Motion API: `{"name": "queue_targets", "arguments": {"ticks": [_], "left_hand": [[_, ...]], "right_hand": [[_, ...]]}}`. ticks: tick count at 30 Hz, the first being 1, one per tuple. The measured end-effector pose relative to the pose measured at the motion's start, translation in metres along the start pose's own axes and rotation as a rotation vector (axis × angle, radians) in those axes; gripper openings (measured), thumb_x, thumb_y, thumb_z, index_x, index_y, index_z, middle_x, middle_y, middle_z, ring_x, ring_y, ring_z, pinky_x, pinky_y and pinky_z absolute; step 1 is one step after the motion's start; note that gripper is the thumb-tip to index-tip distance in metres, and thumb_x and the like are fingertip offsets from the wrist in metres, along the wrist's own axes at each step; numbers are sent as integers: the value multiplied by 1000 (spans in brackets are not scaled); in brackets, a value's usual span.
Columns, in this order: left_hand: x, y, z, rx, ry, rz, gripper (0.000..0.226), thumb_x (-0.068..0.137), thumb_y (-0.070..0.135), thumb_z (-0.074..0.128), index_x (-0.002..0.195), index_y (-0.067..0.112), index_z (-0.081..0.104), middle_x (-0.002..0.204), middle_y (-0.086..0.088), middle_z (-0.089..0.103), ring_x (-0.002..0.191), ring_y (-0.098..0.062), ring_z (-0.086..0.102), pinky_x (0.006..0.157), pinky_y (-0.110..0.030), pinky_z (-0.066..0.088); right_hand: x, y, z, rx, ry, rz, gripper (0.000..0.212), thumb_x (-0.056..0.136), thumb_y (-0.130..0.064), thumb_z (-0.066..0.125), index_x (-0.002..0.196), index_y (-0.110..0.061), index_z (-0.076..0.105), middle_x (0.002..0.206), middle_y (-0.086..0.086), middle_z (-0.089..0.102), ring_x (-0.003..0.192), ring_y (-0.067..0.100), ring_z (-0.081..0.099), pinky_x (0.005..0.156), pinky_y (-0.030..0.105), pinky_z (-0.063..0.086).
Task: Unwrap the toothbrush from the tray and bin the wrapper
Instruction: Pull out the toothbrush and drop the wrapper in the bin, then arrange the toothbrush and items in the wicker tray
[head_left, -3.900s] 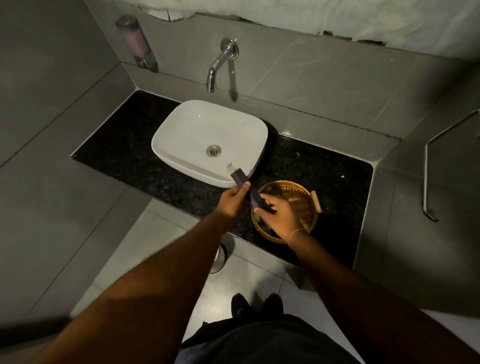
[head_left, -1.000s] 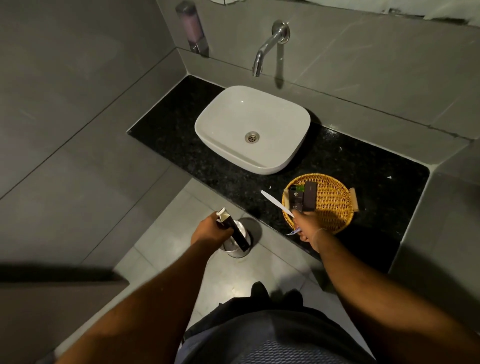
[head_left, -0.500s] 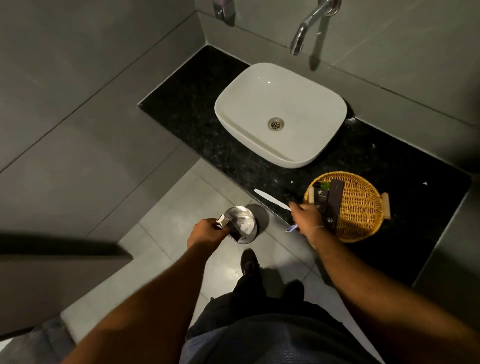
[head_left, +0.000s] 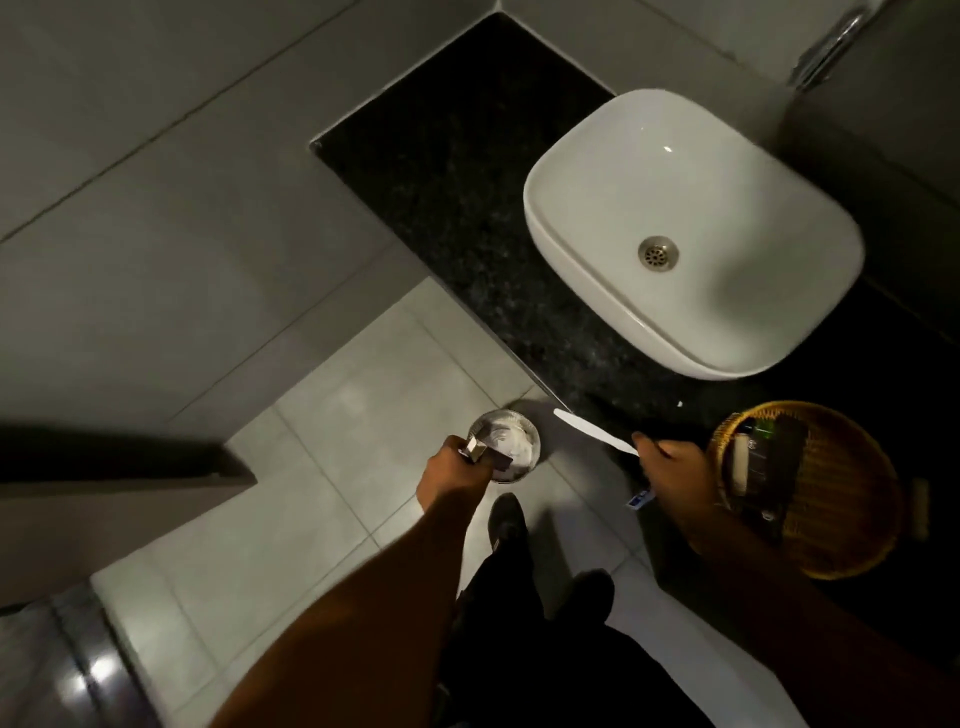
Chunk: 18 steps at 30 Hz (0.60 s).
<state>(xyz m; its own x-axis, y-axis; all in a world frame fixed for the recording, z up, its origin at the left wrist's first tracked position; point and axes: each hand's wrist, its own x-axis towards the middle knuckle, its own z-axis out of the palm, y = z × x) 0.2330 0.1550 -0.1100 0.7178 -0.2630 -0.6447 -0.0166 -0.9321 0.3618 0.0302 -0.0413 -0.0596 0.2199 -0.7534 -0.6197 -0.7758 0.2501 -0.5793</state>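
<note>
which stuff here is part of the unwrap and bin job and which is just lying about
In the job: toothbrush in right hand; wrapper in left hand; bin; wicker tray.

Lying about: sink, counter, tap.

White basin (head_left: 691, 228) on the black speckled counter (head_left: 457, 171), grey tiled floor (head_left: 363, 374) below, chrome tap (head_left: 826, 47) above
</note>
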Motion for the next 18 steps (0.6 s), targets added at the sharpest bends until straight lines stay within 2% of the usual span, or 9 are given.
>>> {"name": "queue_targets", "arguments": {"ticks": [3, 6, 8, 13, 15, 18], "left_hand": [[22, -3, 9, 23, -1, -41, 46, 84, 61, 70, 118, 30, 64, 97, 6, 73, 85, -22, 65, 73, -32, 49], [36, -5, 16, 52, 1, -44, 43, 86, 61, 69, 116, 30, 64, 96, 6, 74, 84, -23, 66, 71, -32, 51], [46, -3, 21, 36, -7, -36, 42, 88, 61, 68, 116, 30, 64, 97, 6, 75, 88, -23, 70, 74, -33, 56], [71, 4, 28, -102, -98, -70, 55, 82, 62, 77, 124, 29, 65, 108, 1, 78, 99, -27, 75, 89, -44, 64], [77, 5, 29, -160, -108, -102, 50, 84, 52, 77, 125, 28, 64, 112, -2, 78, 101, -29, 75, 92, -47, 64], [72, 26, 23, -306, -38, -118, 36, 96, 43, 66, 127, 26, 64, 120, -7, 77, 102, -31, 74, 92, -48, 64]], "right_hand": [[5, -14, 9, 1, -18, 21, 43, 101, -29, 60, 73, 2, 68, 69, 13, 61, 65, 24, 56, 73, 32, 43], [13, -13, 18, -19, -14, 11, 43, 102, -31, 58, 65, -8, 62, 68, 8, 62, 65, 21, 59, 73, 35, 48], [19, -7, 23, -2, -9, 18, 47, 102, -30, 58, 59, -11, 54, 61, 6, 52, 59, 18, 52, 67, 34, 45], [19, 2, 30, -2, -14, 55, 47, 100, -35, 60, 59, -15, 47, 57, 5, 41, 55, 18, 45, 59, 33, 39], [17, 3, 29, -13, -10, 80, 47, 100, -36, 59, 59, -16, 46, 56, 5, 40, 54, 19, 44, 58, 33, 38], [13, -4, 20, -45, -14, 73, 47, 101, -39, 56, 60, -17, 46, 57, 5, 41, 55, 19, 44, 58, 32, 38]]}}
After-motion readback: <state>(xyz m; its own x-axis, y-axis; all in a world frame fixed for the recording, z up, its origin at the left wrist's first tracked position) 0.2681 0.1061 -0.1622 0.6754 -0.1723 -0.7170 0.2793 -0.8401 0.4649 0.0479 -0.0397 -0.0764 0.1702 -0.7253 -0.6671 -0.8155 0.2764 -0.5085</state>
